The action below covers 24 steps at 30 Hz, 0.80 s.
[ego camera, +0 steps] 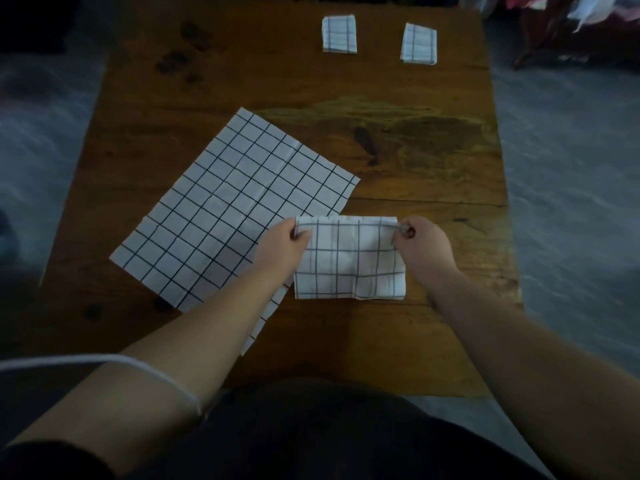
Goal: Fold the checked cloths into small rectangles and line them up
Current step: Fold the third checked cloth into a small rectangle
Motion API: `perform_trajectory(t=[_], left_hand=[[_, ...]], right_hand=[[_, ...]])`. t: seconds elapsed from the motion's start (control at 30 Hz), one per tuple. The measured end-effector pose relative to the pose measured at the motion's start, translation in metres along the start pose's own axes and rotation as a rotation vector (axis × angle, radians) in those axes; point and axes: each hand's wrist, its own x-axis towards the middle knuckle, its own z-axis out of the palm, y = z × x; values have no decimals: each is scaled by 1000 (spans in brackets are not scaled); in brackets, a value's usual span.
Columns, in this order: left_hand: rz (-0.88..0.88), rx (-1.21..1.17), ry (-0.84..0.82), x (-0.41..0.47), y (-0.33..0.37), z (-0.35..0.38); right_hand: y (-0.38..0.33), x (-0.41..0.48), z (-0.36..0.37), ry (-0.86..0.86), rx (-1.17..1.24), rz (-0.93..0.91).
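Note:
A partly folded white cloth with a black check (349,261) lies near the table's front middle. My left hand (285,242) pinches its far left corner, and my right hand (424,245) pinches its far right corner. Its left edge overlaps a second checked cloth (225,209), which lies unfolded and flat, turned at an angle, on the left half of the table. At the far edge sit two small folded checked rectangles, one (339,34) to the left of the other (419,45), with a gap between them.
The wooden table (415,150) has dark stains at its far left. Grey floor surrounds it. A pile of coloured fabric (588,15) sits beyond the far right corner. A white cord (166,379) crosses my left forearm.

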Motion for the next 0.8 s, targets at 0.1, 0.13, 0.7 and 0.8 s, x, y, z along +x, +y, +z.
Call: perform_trajectory(t=[0.1, 0.13, 0.7, 0.8], left_hand=[[-123, -116, -31, 16, 0, 5], [-144, -159, -27, 16, 0, 4], [-276, 61, -51, -72, -48, 45], [-297, 56, -51, -67, -44, 46]], right_hand=[[-1, 15, 9, 6, 45, 55], [0, 15, 10, 13, 61, 68], [86, -60, 37, -174, 59, 219], [82, -54, 38, -160, 73, 237]])
